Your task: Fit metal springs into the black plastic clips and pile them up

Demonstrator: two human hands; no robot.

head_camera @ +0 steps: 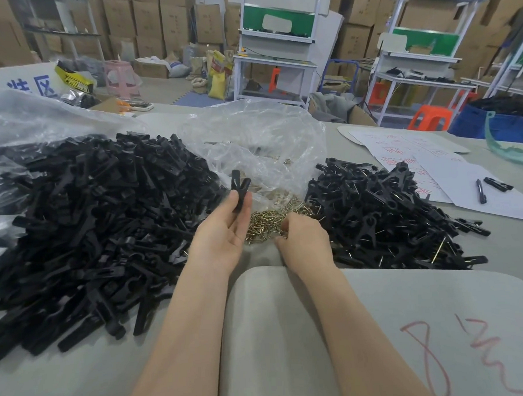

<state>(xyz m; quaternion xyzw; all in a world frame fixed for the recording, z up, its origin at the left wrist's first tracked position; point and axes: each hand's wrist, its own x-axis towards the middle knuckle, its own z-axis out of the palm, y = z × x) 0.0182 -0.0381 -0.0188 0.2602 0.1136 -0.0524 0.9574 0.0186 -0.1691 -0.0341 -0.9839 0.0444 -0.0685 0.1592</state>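
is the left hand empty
No, the left hand pinches a black clip above the springs.

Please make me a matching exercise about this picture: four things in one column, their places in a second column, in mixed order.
1. left hand
2. right hand
3. pen
4. orange stool

a. on the white paper
b. beyond the far edge of the table
c. holding a black clip
d. at the heap of springs

Pairs: 1-c, 2-d, 3-a, 4-b.
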